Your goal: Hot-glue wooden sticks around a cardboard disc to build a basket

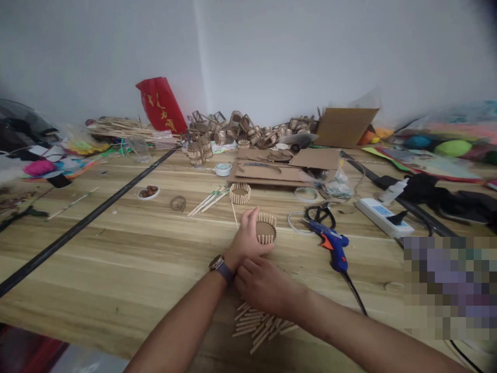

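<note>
My left hand (247, 239), with a watch (218, 262) on its wrist, grips the left side of a small round basket (267, 229) with a brown base and short upright wooden sticks around its rim. Close below it, my right hand (262, 282) is curled in against the left wrist; whatever its fingers hold is hidden. Under the right forearm lies a pile of short wooden sticks (258, 327). A second small stick basket (239, 194) stands just beyond, with a thin stick (234, 215) in front of it.
A blue glue gun (330, 242) lies at the right, its cord running toward me. Behind it is a white power strip (382, 217). Flat cardboard (267, 173), a dish of brown beads (149, 192) and green-tipped sticks (207, 201) lie farther back. Several brown stick baskets (248, 129) crowd the wall.
</note>
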{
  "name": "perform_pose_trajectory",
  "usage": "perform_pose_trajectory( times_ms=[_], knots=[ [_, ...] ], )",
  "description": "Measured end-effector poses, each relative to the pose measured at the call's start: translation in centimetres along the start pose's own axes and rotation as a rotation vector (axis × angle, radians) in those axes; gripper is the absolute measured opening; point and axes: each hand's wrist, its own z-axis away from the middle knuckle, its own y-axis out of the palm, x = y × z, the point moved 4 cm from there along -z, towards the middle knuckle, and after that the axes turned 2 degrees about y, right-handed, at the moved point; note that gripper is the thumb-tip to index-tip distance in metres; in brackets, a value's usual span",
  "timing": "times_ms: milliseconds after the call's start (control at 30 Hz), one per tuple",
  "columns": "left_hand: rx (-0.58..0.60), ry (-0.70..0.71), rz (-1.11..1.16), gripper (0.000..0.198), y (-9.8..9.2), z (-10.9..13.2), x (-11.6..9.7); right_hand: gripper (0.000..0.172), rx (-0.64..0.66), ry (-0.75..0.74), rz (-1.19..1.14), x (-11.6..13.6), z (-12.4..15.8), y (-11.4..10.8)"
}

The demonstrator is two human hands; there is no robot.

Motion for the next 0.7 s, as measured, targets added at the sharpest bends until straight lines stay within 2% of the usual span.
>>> perform_pose_trajectory(
  times_ms=[67,200,267,333,533,700],
  knots=[
    [-0.013,0.026,0.017,0.098,-0.1,0.1,-0.1,0.016,-0.09,0.039,-0.095,-1.6,1.2,-1.7],
    [-0.021,0.089,0.003,0.1,0.0,0.1,0.0,0.019,-0.293,0.443,-0.504,-7.9,4.5,-4.7],
    [-0.031,0.086,-0.031,0.104,0.1,0.1,0.2,0.016,-0.314,0.629,-0.622,-10.7,6.0,-4.7],
    [-0.032,0.081,-0.053,0.104,0.1,0.1,0.4,0.018,-0.262,0.712,-0.688,-12.3,6.7,-3.9],
    [-0.003,0.095,-0.051,0.103,0.0,0.2,0.1,0.017,-0.071,0.711,-0.656,-12.5,6.6,-1.3],
    [-0.006,0.109,-0.045,0.101,-0.1,0.1,-0.3,0.016,-0.048,0.726,-0.621,-12.2,6.5,-0.5]
  ],
)
